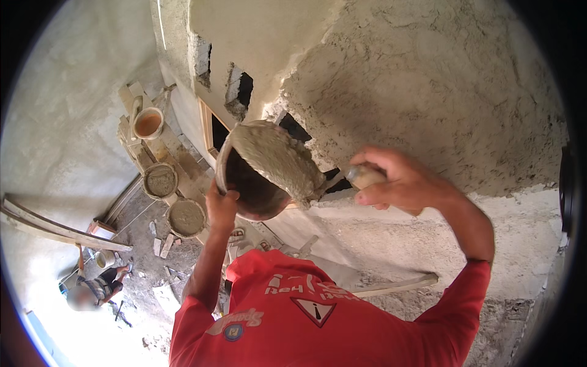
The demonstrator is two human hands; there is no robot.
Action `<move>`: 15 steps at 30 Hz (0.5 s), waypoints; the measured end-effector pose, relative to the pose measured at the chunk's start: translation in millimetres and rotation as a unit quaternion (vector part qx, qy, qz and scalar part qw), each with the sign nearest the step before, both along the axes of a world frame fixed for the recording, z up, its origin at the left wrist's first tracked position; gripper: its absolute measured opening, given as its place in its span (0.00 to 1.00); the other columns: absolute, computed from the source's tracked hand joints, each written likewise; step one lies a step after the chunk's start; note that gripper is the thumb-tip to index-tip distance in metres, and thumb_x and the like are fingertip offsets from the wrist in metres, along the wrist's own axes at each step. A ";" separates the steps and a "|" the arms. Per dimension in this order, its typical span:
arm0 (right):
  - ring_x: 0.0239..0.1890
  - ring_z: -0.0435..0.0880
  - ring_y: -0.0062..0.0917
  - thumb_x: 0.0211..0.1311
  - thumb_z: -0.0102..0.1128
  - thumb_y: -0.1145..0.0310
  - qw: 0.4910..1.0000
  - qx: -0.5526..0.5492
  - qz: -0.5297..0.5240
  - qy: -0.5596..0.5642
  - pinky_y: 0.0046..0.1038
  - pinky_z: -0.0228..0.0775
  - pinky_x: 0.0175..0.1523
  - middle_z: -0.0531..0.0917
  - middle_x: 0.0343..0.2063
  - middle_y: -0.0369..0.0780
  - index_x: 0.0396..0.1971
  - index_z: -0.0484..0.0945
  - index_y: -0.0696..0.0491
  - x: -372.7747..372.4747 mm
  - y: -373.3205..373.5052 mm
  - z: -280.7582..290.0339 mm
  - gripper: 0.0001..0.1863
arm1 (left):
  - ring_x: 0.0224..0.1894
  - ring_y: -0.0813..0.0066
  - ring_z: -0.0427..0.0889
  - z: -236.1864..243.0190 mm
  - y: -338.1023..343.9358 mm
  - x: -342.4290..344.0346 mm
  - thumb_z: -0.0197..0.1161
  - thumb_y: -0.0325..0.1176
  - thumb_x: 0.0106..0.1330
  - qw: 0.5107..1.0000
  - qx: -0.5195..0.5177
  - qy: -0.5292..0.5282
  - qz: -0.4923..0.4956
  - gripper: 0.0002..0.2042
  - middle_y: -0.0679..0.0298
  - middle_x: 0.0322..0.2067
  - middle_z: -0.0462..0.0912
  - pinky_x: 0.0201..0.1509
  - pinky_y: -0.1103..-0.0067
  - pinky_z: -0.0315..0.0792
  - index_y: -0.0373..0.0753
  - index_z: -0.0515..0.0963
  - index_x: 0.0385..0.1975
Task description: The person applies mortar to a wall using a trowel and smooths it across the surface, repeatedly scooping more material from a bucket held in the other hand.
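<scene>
My left hand (pixel 221 207) is closed on the rim of a dark round bowl (pixel 254 189), tilted in front of my chest. Over the bowl's far side lies a trowel's blade, heaped with wet grey mortar (pixel 275 156) that hides most of the metal. My right hand (pixel 397 183) grips the trowel by its rounded handle (pixel 367 177), with a short neck running from there to the blade. Just beyond the bowl stands the wall, with rough, damp-looking plaster (pixel 416 92) at right and a smoother coat (pixel 257 30) at left.
Dark openings (pixel 244 88) cut through the wall near the bowl. At left, wooden planks (pixel 174 156) carry an orange-lined bucket (pixel 148 123) and two mortar-filled buckets (pixel 186 218). Far below, a person (pixel 95 287) is by a pail (pixel 105 259) and scattered rubble. A long board (pixel 397 284) lies below me.
</scene>
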State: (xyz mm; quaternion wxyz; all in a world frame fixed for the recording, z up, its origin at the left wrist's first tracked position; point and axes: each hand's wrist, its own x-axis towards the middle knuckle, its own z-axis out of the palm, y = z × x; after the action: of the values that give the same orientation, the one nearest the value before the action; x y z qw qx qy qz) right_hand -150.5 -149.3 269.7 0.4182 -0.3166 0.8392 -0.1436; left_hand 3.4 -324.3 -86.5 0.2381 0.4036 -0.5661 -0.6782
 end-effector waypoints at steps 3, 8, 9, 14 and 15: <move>0.30 0.81 0.21 0.54 0.68 0.66 0.993 -0.066 0.094 0.017 0.24 0.73 0.32 0.82 0.33 0.41 0.51 0.76 0.58 -8.4 -12.2 34.2 0.24 | 0.34 0.65 0.81 -9.1 -12.9 9.8 0.59 0.24 0.46 1.000 0.009 -0.012 0.020 0.21 0.57 0.31 0.83 0.44 0.72 0.74 0.33 0.77 0.45; 0.26 0.80 0.19 0.61 0.63 0.62 0.990 -0.031 -0.129 -0.044 0.23 0.76 0.30 0.83 0.29 0.39 0.58 0.74 0.53 -50.1 -8.1 36.2 0.25 | 0.35 0.65 0.81 -19.9 -19.8 19.8 0.58 0.24 0.45 0.998 0.005 -0.044 0.036 0.21 0.57 0.31 0.83 0.45 0.72 0.73 0.33 0.77 0.44; 0.26 0.80 0.19 0.62 0.62 0.60 0.976 0.006 -0.217 0.022 0.23 0.76 0.29 0.83 0.29 0.38 0.60 0.73 0.52 -68.7 0.0 33.1 0.27 | 0.35 0.64 0.81 -21.3 -17.9 20.9 0.58 0.23 0.45 1.000 -0.005 -0.005 0.025 0.21 0.57 0.31 0.83 0.45 0.72 0.73 0.32 0.77 0.44; 0.20 0.74 0.14 0.61 0.63 0.54 0.869 -0.095 -0.258 0.411 0.16 0.70 0.22 0.80 0.26 0.34 0.65 0.66 0.51 -90.0 96.2 136.1 0.34 | 0.37 0.60 0.82 -36.4 -18.6 42.2 0.58 0.25 0.45 0.997 0.029 -0.062 0.027 0.22 0.53 0.33 0.83 0.47 0.71 0.72 0.31 0.77 0.46; 0.20 0.74 0.14 0.60 0.64 0.54 0.859 -0.088 -0.268 0.427 0.16 0.70 0.22 0.80 0.25 0.34 0.65 0.67 0.51 -70.4 103.9 152.2 0.35 | 0.38 0.59 0.82 -35.8 -17.5 36.1 0.58 0.25 0.45 0.998 0.043 -0.043 0.007 0.23 0.52 0.34 0.83 0.47 0.70 0.72 0.31 0.77 0.46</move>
State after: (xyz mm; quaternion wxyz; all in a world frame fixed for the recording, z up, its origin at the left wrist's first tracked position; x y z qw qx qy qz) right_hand -220.9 -45.4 422.0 -0.0656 -0.1449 0.9718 -0.1739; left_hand 39.5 -341.9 -122.3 0.2006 0.4465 -0.5437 -0.6818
